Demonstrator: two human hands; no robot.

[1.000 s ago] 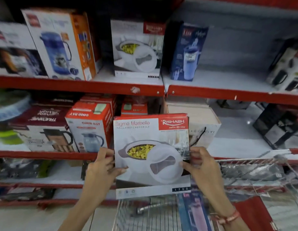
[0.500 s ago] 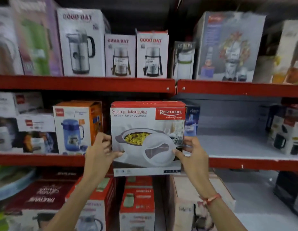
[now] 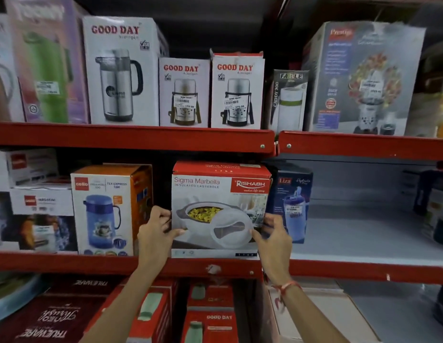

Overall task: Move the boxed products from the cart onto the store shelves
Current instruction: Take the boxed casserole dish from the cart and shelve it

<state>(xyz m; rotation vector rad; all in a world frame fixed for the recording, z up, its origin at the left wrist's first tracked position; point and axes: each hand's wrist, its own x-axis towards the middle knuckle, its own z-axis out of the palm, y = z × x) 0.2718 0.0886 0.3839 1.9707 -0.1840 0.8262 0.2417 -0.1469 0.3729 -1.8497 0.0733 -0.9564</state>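
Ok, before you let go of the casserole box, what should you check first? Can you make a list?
1. Both hands hold the casserole box: left hand and right hand grip its sides. Ok.
2. Box is upright, front facing out. Ok.
3. Box bottom rests fully on the red shelf: it sits at the front edge, but the contact is hidden. Cannot tell.
4. Gap to the orange flask box on the left: clear space shows. Ok.
5. Room beside the blue bottle box on the right: very close, maybe touching. Cannot tell.
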